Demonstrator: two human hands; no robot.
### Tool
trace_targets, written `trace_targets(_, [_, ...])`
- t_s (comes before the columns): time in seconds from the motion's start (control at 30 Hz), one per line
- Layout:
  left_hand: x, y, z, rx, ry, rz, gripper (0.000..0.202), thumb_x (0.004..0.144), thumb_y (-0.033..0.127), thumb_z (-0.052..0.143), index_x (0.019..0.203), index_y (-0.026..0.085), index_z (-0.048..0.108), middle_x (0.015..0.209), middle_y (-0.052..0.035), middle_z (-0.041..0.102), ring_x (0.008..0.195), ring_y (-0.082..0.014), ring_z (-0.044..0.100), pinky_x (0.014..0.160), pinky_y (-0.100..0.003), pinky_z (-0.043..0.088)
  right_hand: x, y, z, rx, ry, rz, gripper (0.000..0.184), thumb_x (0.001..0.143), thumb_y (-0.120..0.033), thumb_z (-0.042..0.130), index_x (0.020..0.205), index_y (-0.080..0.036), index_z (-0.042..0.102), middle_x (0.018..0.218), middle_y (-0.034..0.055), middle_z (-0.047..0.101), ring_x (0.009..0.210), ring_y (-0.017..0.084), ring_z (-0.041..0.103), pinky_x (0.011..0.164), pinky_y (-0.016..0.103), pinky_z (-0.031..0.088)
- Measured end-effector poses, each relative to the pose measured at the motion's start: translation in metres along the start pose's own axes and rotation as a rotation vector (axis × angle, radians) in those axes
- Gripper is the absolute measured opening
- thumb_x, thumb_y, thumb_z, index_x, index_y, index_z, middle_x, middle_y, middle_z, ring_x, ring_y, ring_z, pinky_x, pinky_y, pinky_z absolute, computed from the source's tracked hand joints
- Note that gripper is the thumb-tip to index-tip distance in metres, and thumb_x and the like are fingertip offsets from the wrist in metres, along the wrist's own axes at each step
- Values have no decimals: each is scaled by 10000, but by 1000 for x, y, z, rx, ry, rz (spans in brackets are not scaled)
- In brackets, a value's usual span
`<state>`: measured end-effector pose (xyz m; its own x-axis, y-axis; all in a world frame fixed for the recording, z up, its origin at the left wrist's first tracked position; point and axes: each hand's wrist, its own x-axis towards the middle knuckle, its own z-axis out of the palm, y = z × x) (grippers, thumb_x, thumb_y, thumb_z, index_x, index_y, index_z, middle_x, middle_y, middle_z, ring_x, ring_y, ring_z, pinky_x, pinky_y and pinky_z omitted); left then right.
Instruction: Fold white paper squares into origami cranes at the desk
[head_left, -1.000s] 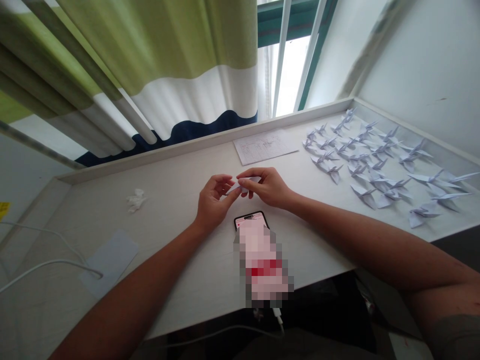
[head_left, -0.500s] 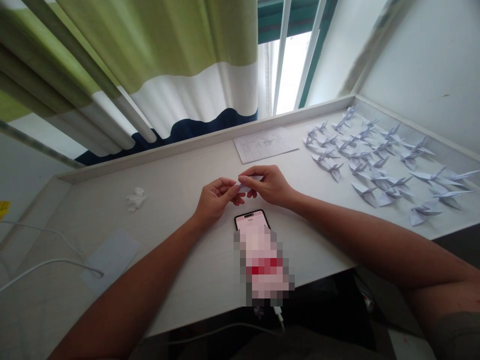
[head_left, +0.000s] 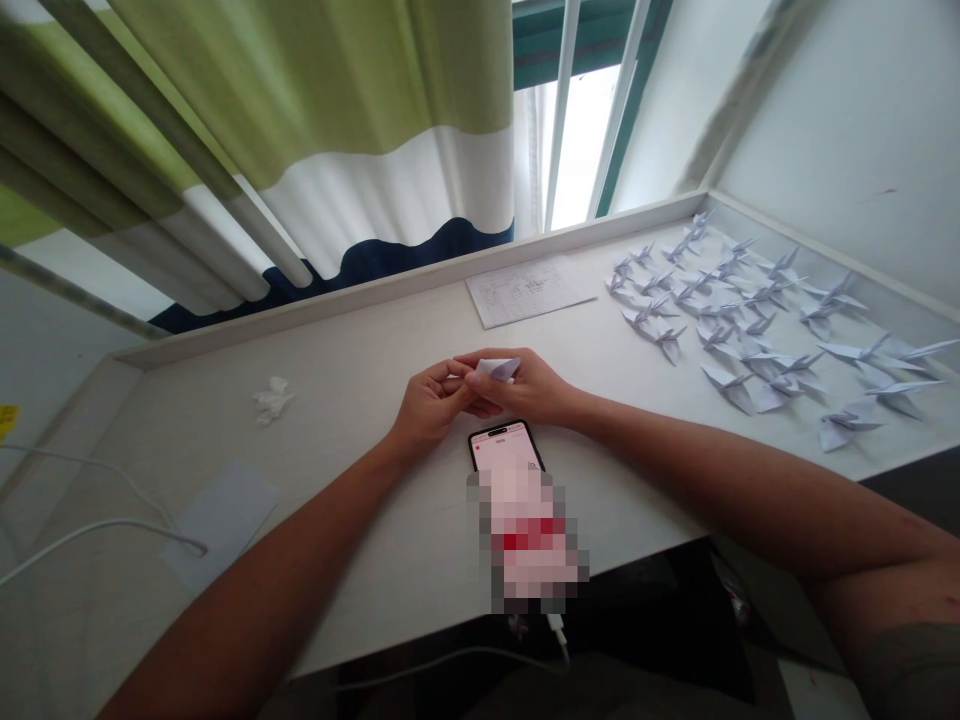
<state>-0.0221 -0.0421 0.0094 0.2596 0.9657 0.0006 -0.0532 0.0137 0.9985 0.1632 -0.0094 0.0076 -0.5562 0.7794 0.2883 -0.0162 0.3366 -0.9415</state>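
Note:
A small piece of folded white paper [head_left: 499, 369] is pinched between my two hands above the desk, its pointed end aimed to the right. My left hand [head_left: 433, 402] grips its left end with thumb and fingers. Around its lower side and back, my right hand [head_left: 534, 385] is closed, the thumb lying along the paper. Some fingertips of both hands overlap and hide part of the folds. Just below the hands lies a phone [head_left: 504, 440], its screen lit pink and mostly blurred out.
Several folded paper cranes [head_left: 739, 310] cover the right side of the white desk [head_left: 360, 360]. Printed paper [head_left: 531, 290] lies near the back rim. Crumpled tissue [head_left: 273, 400], a white sheet [head_left: 225, 520] and a cable [head_left: 105, 522] are on the left. A curtain [head_left: 390, 100] hangs behind.
My right hand has turned and closed in nearer to my left. The folded paper now shows more of its pointed shape above the right thumb.

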Motion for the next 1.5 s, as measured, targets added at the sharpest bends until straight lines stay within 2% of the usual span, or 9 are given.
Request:
trace_targets(0.17, [2,-2,-1,2,-36,-34,555,714,535,950,1072,156,762,849,-80,837,760,-277,822,780,-428,695,1,3,-1,11,15,59,590,968,-721,601,1024,-174,813,871,59,774,790,181,701,722,309,571])
trace_targets(0.47, [2,0,0,-23,23,-70,440,682,474,979,902,151,778,922,-104,841,816,-284,828,830,-435,689,6,2,-7,211,126,106,650,943,-797,573,1072,-201,796,1111,93,799,964,204,745,877,358,612])
trace_targets(0.67, [3,-3,0,-72,33,-47,479,653,512,984,910,169,772,809,-66,830,783,-275,824,788,-419,688,4,6,-4,111,-48,58,567,919,-691,697,699,-170,673,638,3,645,623,126,567,583,262,451])
trace_targets(0.77, [3,-3,0,-74,38,-72,466,644,489,995,877,166,754,806,-69,830,794,-284,827,791,-426,688,3,6,-8,64,-9,49,600,936,-667,691,601,-174,624,593,-11,611,583,110,526,563,261,413])
trace_targets(0.93, [2,-1,0,-62,47,-83,450,659,475,991,845,158,731,889,-94,841,788,-284,828,834,-462,689,4,4,-14,190,49,81,564,943,-694,670,745,-179,782,751,31,755,773,161,697,808,303,556])
trace_targets(1.1, [2,-1,-1,-74,49,-89,446,673,465,984,870,145,744,899,-108,843,786,-281,829,825,-445,686,7,3,-14,335,109,181,723,916,-840,563,876,-168,828,887,97,815,910,219,750,956,382,582])
trace_targets(1.27, [1,-2,-1,-86,95,-77,433,709,447,966,895,128,739,903,-127,844,779,-271,827,815,-418,673,9,3,-19,363,321,107,725,917,-857,532,960,-195,825,1039,124,822,1023,259,754,942,426,598])
trace_targets(1.4, [1,-2,0,-105,133,-55,454,695,445,974,916,136,726,879,-112,843,777,-269,827,798,-401,664,7,7,-15,226,237,42,482,810,-650,840,986,-201,824,928,59,810,877,213,742,844,374,599])
trace_targets(1.5, [1,-1,1,-96,122,-48,497,661,438,994,950,148,714,842,-89,840,769,-266,825,778,-385,655,6,11,-10,210,168,40,407,788,-574,882,873,-182,815,843,43,789,781,181,712,768,340,588])
